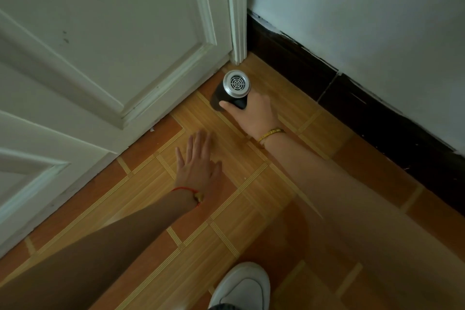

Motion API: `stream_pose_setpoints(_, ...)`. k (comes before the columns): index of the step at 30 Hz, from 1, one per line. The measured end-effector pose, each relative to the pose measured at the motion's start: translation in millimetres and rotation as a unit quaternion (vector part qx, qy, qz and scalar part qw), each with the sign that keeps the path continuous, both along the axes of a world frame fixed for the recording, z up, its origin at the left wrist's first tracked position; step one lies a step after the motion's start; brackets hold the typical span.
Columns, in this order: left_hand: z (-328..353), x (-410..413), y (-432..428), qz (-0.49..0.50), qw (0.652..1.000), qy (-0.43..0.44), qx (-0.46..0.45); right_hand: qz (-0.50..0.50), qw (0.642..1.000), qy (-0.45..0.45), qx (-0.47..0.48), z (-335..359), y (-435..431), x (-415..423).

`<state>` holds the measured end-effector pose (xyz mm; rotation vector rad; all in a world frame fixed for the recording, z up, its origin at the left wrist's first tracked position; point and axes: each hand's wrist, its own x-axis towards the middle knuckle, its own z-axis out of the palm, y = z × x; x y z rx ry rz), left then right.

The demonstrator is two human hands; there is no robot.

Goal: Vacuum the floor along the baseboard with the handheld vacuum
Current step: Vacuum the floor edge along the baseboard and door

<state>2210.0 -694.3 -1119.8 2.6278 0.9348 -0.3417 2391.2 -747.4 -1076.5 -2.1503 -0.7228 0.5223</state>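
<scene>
The handheld vacuum (232,89) is a short black cylinder with a silver vented end cap facing up. It stands on the floor in the corner where the white door meets the dark baseboard (352,98). My right hand (251,113) is wrapped around its black body, thumb on the near side. My left hand (198,163) lies flat on the orange tiled floor (251,184) with its fingers spread, a little nearer than the vacuum and holding nothing. The vacuum's lower end is hidden from this angle.
A white panelled door (100,58) fills the left, with its frame (237,20) ending at the corner. A pale wall (364,20) rises above the baseboard on the right. My white shoe (242,287) stands at the bottom edge.
</scene>
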Motion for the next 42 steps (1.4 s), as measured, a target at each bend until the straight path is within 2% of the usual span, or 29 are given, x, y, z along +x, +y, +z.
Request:
stream_pose_setpoints(8,-3,20,-6,-0.04,0.999,-0.011,0.01,-0.083,0.996,-0.042,-0.017,3,-20,34)
stream_pose_setpoints(15,-7,32,-11,-0.057,0.998,-0.019,0.01,-0.057,0.998,0.017,0.013,3,-32,46)
stream_pose_setpoints(23,-5,47,-27,-0.071,0.997,-0.032,-0.01,-0.102,0.992,-0.057,-0.043,8,-62,50)
stream_pose_setpoints(27,-4,51,-36,-0.083,0.996,-0.036,-0.015,-0.103,0.993,-0.043,-0.038,8,-78,48)
stream_pose_setpoints(31,-4,53,-44,-0.092,0.995,-0.032,-0.008,-0.08,0.997,0.008,-0.011,12,-89,41)
stream_pose_setpoints(34,-1,54,-49,-0.096,0.995,-0.022,0.0,-0.057,0.998,0.028,-0.027,12,-95,33)
stream_pose_setpoints(38,5,54,-56,-0.099,0.995,-0.02,0.004,-0.047,0.998,0.017,-0.037,13,-106,22)
stream_pose_setpoints(42,10,55,-64,-0.102,0.994,-0.033,0.002,-0.084,0.995,-0.014,-0.054,13,-124,18)
